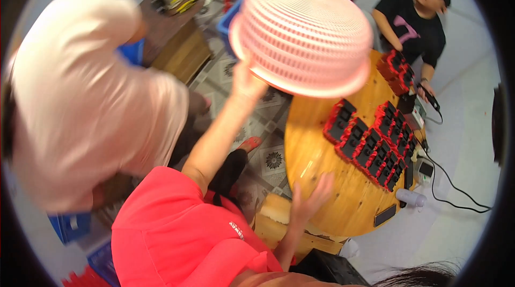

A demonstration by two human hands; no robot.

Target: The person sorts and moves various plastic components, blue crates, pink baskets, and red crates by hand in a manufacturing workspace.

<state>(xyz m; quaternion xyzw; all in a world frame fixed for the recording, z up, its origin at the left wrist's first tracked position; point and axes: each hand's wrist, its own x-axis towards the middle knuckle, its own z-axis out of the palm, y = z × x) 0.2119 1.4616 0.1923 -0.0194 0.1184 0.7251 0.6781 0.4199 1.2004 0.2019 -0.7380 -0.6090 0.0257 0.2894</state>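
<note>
A pink plastic basket (306, 35) with slotted sides is raised upside down, its base facing up, over the floor and the far left part of the table. My left hand (249, 80) grips its near rim with the arm stretched out; some of the fingers are hidden behind the rim. Somewhat blurred, my right hand (314, 198) is over the near left edge of the round wooden table (308, 163), fingers apart and nothing in them. Beyond it on the table stand rows of black blocks with red edges (367, 147).
At the far right a person in black (413, 24) holds a black corded tool (427, 95) beside more red-and-black blocks. Another person in a pale shirt (102, 104) is close on my left. A phone (385, 215), a bottle (411, 198) and cables lie along the table's right side.
</note>
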